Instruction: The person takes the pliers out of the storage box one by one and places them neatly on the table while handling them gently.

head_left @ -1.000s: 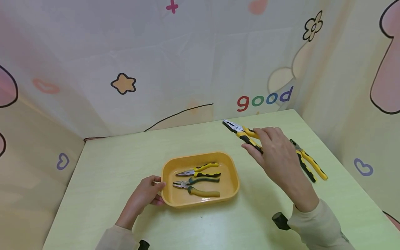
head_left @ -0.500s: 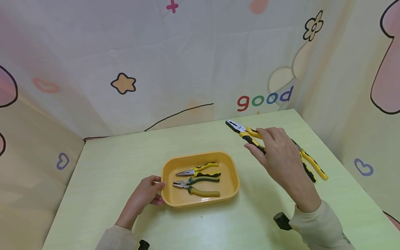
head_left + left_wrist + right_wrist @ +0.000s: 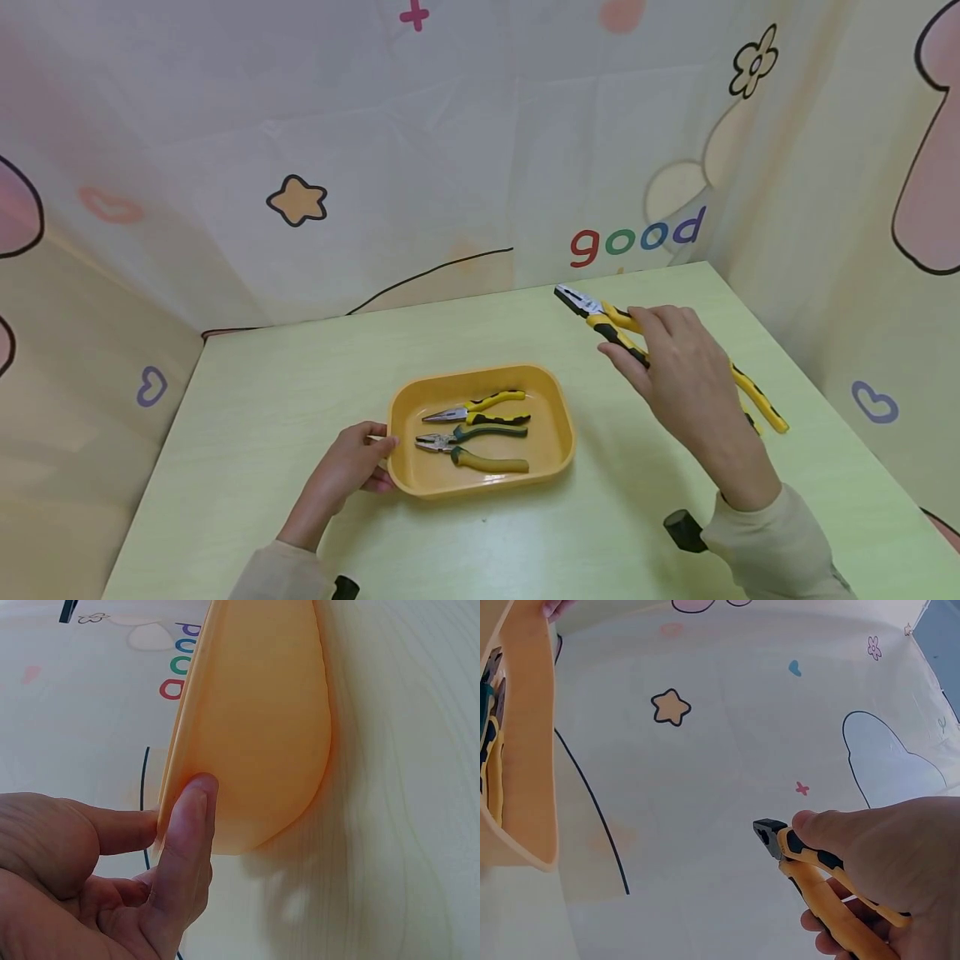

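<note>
My left hand [image 3: 348,462] pinches the left rim of a yellow plastic tray [image 3: 553,454], thumb on top and fingers beneath. Inside lie long-nose pliers [image 3: 452,415] with yellow and black handles. Just in front of them are combination pliers [image 3: 491,461] with dull green and yellow handles. Above the table, right of the tray, my right hand [image 3: 686,387] grips combination pliers [image 3: 592,310] by their yellow-black handles, jaws pointing up and left. The right wrist view shows the thumb [image 3: 817,825] along one handle. Another pair of yellow-black pliers [image 3: 761,402] lies behind my right hand, partly hidden.
The pale green table [image 3: 262,392] meets a printed cloth backdrop [image 3: 450,167] at the back and both sides. Black camera mounts [image 3: 684,531] stick out at my wrists, close to the table's front.
My right hand has drifted slightly right with the held pliers, covering more of the pair on the table. The left hand and tray have stayed in place.
</note>
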`<state>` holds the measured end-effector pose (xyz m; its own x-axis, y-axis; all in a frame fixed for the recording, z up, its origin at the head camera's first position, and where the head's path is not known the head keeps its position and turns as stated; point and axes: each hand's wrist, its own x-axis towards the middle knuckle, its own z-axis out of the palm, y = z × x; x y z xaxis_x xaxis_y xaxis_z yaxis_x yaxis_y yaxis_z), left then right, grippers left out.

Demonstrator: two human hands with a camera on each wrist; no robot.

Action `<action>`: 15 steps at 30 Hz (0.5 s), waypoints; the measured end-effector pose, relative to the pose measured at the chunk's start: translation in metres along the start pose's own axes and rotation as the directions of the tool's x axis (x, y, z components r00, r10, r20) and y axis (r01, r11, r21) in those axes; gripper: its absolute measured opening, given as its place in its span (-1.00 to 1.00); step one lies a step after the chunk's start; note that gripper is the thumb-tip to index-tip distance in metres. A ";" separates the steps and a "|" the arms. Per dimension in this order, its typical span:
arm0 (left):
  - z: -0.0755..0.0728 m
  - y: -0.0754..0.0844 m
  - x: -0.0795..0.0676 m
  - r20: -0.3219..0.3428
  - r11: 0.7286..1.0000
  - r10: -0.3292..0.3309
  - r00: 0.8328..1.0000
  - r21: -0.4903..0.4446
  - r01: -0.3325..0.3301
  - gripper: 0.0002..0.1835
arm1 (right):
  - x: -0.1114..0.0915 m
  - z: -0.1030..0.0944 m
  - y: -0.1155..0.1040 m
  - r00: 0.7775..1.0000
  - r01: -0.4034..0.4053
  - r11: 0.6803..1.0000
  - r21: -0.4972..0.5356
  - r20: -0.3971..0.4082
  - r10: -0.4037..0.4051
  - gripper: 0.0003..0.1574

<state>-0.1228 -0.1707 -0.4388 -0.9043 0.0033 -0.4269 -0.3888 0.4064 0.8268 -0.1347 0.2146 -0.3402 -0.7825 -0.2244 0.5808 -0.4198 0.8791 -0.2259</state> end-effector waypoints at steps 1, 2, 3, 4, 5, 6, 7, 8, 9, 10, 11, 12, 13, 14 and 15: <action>0.000 0.000 0.000 -0.001 1.000 0.000 1.000 -0.001 0.000 -0.59 | 0.000 0.000 0.001 1.000 -0.002 1.000 -0.004 -0.001 0.002 -0.35; 0.000 0.000 0.000 -0.002 1.000 -0.001 1.000 -0.001 0.001 -0.59 | -0.001 0.000 0.001 1.000 -0.005 1.000 -0.007 -0.001 0.005 -0.34; 0.000 -0.001 0.000 -0.003 1.000 -0.002 1.000 0.000 0.002 -0.60 | -0.001 -0.001 0.002 1.000 -0.009 1.000 -0.009 -0.001 0.009 -0.34; 0.000 -0.001 0.001 -0.002 1.000 -0.002 1.000 0.000 0.002 -0.60 | -0.001 -0.001 0.002 1.000 -0.013 1.000 -0.011 0.000 0.013 -0.34; 0.000 -0.001 0.001 -0.003 1.000 -0.003 1.000 0.000 0.003 -0.60 | -0.001 -0.001 0.003 1.000 -0.018 1.000 -0.013 0.002 0.018 -0.33; 0.000 -0.001 0.001 -0.004 1.000 -0.004 1.000 0.001 0.004 -0.60 | -0.002 -0.001 0.003 1.000 -0.020 1.000 -0.014 0.002 0.020 -0.33; 0.000 -0.001 0.001 -0.004 1.000 -0.005 1.000 0.004 0.005 -0.60 | -0.002 -0.002 0.004 1.000 -0.023 1.000 -0.015 0.001 0.023 -0.33; 0.000 -0.001 0.001 -0.004 1.000 -0.005 1.000 0.005 0.005 -0.60 | -0.002 -0.002 0.004 1.000 -0.027 1.000 -0.015 0.001 0.027 -0.33; 0.000 -0.001 0.001 -0.002 1.000 -0.003 1.000 0.003 0.003 -0.60 | -0.002 -0.002 0.005 1.000 -0.029 0.999 -0.017 0.001 0.029 -0.33; 0.000 -0.001 0.001 -0.002 1.000 -0.001 1.000 0.001 0.001 -0.60 | -0.002 -0.003 0.005 0.999 -0.034 0.999 -0.018 0.003 0.034 -0.33; -0.001 -0.001 0.001 -0.001 1.000 0.001 1.000 -0.002 -0.001 -0.60 | -0.002 -0.003 0.006 0.999 -0.038 0.999 -0.020 0.005 0.039 -0.32; 0.000 -0.001 0.001 0.000 1.000 0.005 1.000 -0.006 -0.005 -0.60 | -0.002 -0.003 0.006 0.999 -0.045 0.999 -0.022 0.007 0.045 -0.32; 0.000 -0.001 0.001 0.000 1.000 0.008 1.000 -0.009 -0.008 -0.60 | -0.002 -0.004 0.007 0.999 -0.052 0.998 -0.026 0.010 0.052 -0.32; 0.000 -0.002 0.001 0.001 1.000 0.012 1.000 -0.012 -0.012 -0.60 | -0.002 -0.005 0.007 0.998 -0.059 0.998 -0.028 0.014 0.059 -0.31; 0.000 -0.002 0.001 0.001 1.000 0.015 1.000 -0.014 -0.015 -0.60 | -0.002 -0.005 0.008 0.997 -0.068 0.997 -0.031 0.018 0.069 -0.31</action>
<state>-0.1227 -0.1719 -0.4406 -0.9098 0.0108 -0.4149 -0.3775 0.3938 0.8381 -0.1339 0.2240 -0.3389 -0.8175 -0.1708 0.5499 -0.3509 0.9050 -0.2405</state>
